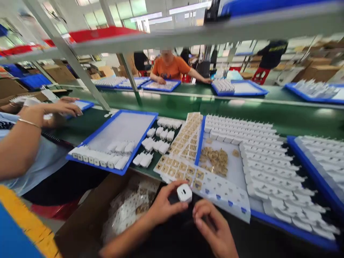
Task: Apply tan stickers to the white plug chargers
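My left hand (166,204) is closed around a white USB charger (184,193), held between thumb and fingers with its port face turned up. Just right of it is my right hand (213,225), its fingers curled and thumb close to the index finger; whatever they may pinch is too small to make out. Beyond the hands lies a sheet of tan die-cut stickers (177,168), partly peeled, overlapping another sticker sheet (186,138). Several white chargers (158,145) stand in small groups to the left of the sheets.
A blue-rimmed tray (201,143) on the right holds rows of chargers and a heap of tan pieces (215,159). Another blue tray (122,138) holds chargers along its near edge. A co-worker's arm (29,125) is at left. Below, a cardboard box (88,211) contains plastic scraps.
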Demonstrator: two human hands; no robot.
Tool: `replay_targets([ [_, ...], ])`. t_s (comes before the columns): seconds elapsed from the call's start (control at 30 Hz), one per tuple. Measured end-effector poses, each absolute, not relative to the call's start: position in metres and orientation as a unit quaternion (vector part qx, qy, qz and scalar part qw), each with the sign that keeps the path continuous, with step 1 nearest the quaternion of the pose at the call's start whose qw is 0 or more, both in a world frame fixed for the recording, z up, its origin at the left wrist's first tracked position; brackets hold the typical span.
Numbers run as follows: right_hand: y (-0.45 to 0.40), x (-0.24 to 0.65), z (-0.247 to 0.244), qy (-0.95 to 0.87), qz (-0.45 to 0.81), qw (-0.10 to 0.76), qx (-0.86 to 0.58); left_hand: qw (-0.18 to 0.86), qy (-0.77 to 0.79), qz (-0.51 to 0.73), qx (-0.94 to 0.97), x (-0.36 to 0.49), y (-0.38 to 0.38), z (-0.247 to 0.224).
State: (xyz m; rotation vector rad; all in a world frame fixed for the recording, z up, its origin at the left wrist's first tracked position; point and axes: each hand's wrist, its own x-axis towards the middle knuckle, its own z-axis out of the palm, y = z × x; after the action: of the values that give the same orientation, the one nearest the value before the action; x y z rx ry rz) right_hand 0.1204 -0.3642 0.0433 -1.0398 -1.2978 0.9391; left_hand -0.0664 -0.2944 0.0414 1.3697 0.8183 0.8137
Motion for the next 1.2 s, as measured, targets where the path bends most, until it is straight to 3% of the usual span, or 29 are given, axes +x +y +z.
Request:
replay_targets([
  [0.6, -0.377, 0.109, 0.046, -0.438, 0.495, 0.609, -0.439, 0.500, 0.304, 0.372, 0.721, -0.080, -0.310, 0.031],
  [0.77, -0.378, 0.108, 0.047, -0.404, 0.488, 0.611, -0.476, 0.408, 0.308, 0.368, 0.776, -0.076, -0.312, 0.035],
  [1.2, -0.377, 0.112, 0.048, -0.417, 0.449, 0.578, -0.538, 0.359, 0.278, 0.380, 0.806, -0.069, -0.312, 0.042],
])
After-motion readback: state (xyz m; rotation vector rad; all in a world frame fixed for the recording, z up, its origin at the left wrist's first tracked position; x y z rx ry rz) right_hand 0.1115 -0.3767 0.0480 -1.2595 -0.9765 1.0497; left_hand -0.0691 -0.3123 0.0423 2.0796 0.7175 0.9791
